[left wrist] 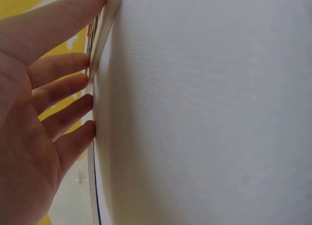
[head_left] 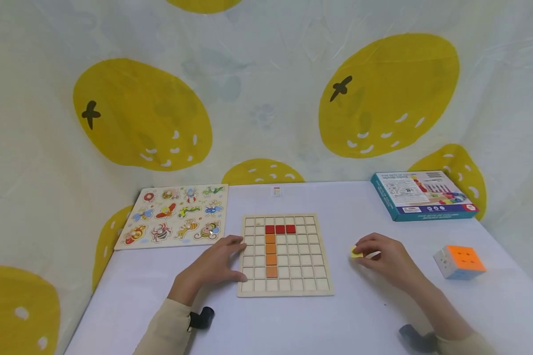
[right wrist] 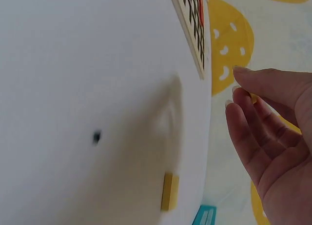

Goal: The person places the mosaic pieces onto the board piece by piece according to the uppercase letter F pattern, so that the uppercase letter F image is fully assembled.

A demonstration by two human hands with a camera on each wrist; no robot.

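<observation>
My left hand (head_left: 217, 261) rests along the left side of a wooden grid board (head_left: 242, 294), fingers spread and thumb near its lower left corner. Its fairly straight fingers (left wrist: 63, 69) meet the board edge in the left wrist view. On the board, three red tiles (head_left: 280, 229) form a row, with a column of several orange tiles (head_left: 271, 259) beneath the leftmost. Right of the board, my right hand (head_left: 384, 254) pinches a small yellow tile (head_left: 357, 252) between thumb and fingers. Fingers mostly cover it in the right wrist view. Another yellow block (right wrist: 170, 192) lies on the table there.
An insect picture board (head_left: 173, 214) lies at the back left. At the back right is a teal-edged toy box (head_left: 426, 195), with an orange-topped puzzle cube (head_left: 461, 261) nearer. A small printed card (head_left: 277, 191) lies at the table's back edge, before a lemon-patterned cloth (head_left: 266, 74).
</observation>
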